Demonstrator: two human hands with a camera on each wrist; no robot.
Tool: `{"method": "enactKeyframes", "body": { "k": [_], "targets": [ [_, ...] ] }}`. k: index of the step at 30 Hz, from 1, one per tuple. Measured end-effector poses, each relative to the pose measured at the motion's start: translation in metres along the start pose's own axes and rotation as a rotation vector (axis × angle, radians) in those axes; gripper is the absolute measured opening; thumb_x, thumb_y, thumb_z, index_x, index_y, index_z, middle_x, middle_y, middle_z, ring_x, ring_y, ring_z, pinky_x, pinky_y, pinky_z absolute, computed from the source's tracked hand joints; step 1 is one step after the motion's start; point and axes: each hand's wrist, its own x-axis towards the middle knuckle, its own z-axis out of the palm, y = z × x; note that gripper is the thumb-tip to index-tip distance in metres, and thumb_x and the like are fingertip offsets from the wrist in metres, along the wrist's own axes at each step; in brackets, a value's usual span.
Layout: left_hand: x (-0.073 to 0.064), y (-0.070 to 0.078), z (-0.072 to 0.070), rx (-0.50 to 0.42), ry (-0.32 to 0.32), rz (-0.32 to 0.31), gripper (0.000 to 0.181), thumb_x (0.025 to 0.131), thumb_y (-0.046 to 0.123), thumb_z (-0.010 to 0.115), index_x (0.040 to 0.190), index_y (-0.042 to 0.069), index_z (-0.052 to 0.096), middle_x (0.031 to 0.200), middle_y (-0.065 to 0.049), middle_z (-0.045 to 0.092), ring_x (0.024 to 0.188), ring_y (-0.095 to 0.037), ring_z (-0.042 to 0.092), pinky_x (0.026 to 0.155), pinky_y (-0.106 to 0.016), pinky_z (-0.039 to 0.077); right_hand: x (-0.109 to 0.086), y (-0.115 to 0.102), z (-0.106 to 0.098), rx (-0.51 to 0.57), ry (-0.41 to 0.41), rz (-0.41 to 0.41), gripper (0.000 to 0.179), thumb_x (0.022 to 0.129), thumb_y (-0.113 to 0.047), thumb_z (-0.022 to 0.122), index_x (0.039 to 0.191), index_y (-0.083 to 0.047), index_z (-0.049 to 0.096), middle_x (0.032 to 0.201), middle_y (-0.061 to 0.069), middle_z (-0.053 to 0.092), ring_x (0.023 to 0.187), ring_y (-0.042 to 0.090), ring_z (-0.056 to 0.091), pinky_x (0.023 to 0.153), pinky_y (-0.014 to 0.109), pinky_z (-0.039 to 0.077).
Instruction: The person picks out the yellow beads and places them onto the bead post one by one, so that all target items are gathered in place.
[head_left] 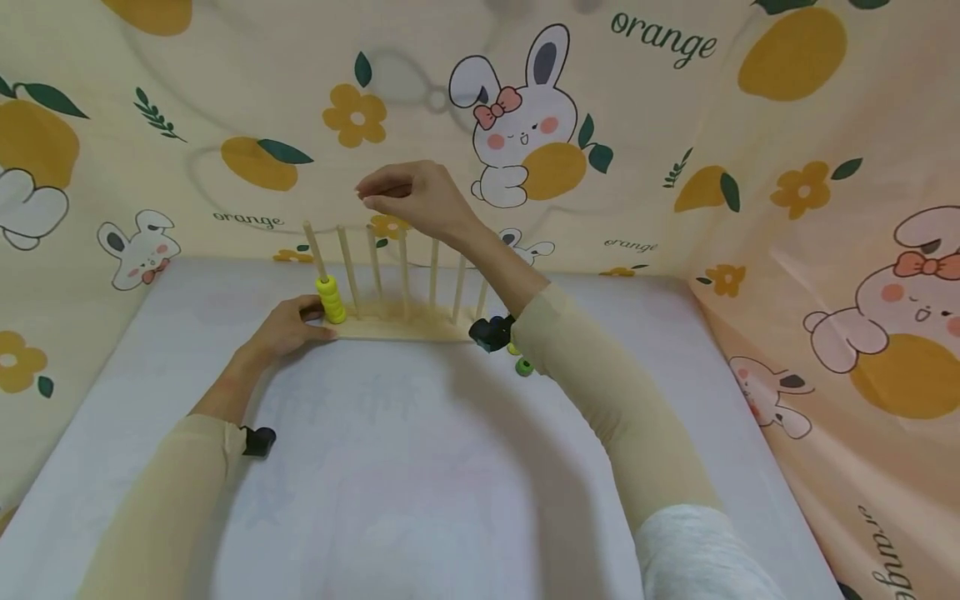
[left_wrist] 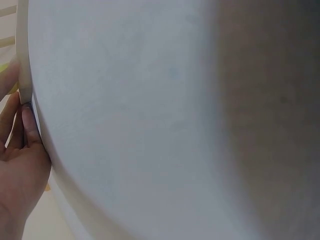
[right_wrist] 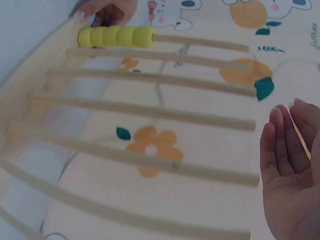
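Note:
A wooden bead rack (head_left: 405, 335) with a row of upright rods stands at the back of the table. Several yellow beads (head_left: 331, 300) are stacked on its leftmost rod, also seen in the right wrist view as yellow beads (right_wrist: 117, 37). My left hand (head_left: 288, 327) grips the left end of the rack's base, its thumb in front; the left wrist view shows the hand (left_wrist: 22, 170) at the base's end. Raised above the rods, my right hand (head_left: 420, 196) has extended fingers, and nothing shows in it in the right wrist view.
Beside the rack's right end, a green bead (head_left: 524, 367) and a yellow bead (head_left: 513, 348) lie on the white table (head_left: 375, 467), partly behind my right sleeve. A patterned cloth (head_left: 420, 50) hangs behind the table and along its sides.

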Motion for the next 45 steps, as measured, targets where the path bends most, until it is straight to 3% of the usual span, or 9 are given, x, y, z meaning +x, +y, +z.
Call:
{"method": "enactKeyframes", "body": {
  "k": [11,15,19,33,45],
  "targets": [
    [0.000,0.001,-0.003,-0.025,-0.006,-0.011,0.083,0.086,0.018,0.080,0.149,-0.008,0.033,0.149,-0.027,0.041,0.138,-0.041,0.040,0.118,-0.052,0.028,-0.028,-0.004,-0.029,0.057,0.082,0.023,0.026,0.093,-0.005,0.069,0.116,0.006,0.069,0.109,0.013,0.073,0.099,0.021,0.069,0.089,0.026,0.056],
    [-0.001,0.004,-0.003,-0.027,-0.005,-0.010,0.082,0.086,0.018,0.079,0.149,-0.007,0.033,0.150,-0.027,0.041,0.138,-0.041,0.039,0.118,-0.051,0.028,-0.029,0.013,-0.037,0.093,0.099,0.012,0.025,0.092,-0.007,0.070,0.115,0.004,0.070,0.108,0.012,0.073,0.099,0.025,0.070,0.089,0.028,0.056],
    [-0.001,0.005,-0.003,-0.027,-0.005,-0.011,0.081,0.087,0.018,0.079,0.149,-0.007,0.033,0.150,-0.026,0.040,0.138,-0.041,0.039,0.118,-0.051,0.028,-0.034,0.023,-0.046,0.092,0.112,0.010,0.025,0.092,-0.011,0.072,0.114,0.001,0.072,0.107,0.008,0.073,0.098,0.020,0.070,0.089,0.028,0.056],
    [-0.002,0.004,-0.003,-0.025,-0.012,-0.023,0.082,0.087,0.018,0.078,0.150,-0.007,0.032,0.150,-0.027,0.039,0.138,-0.041,0.039,0.118,-0.052,0.028,-0.064,0.048,-0.066,0.026,0.161,0.075,0.023,0.094,-0.017,0.070,0.114,-0.005,0.073,0.111,0.009,0.073,0.098,0.017,0.068,0.089,0.029,0.055],
    [-0.002,0.003,-0.001,-0.005,-0.019,-0.025,0.081,0.087,0.016,0.078,0.150,-0.007,0.031,0.151,-0.027,0.039,0.138,-0.041,0.040,0.118,-0.051,0.028,-0.101,0.033,-0.073,-0.076,0.225,0.151,0.025,0.097,-0.011,0.064,0.118,0.002,0.070,0.117,0.016,0.070,0.098,0.022,0.066,0.085,0.027,0.055]
  ]
}}
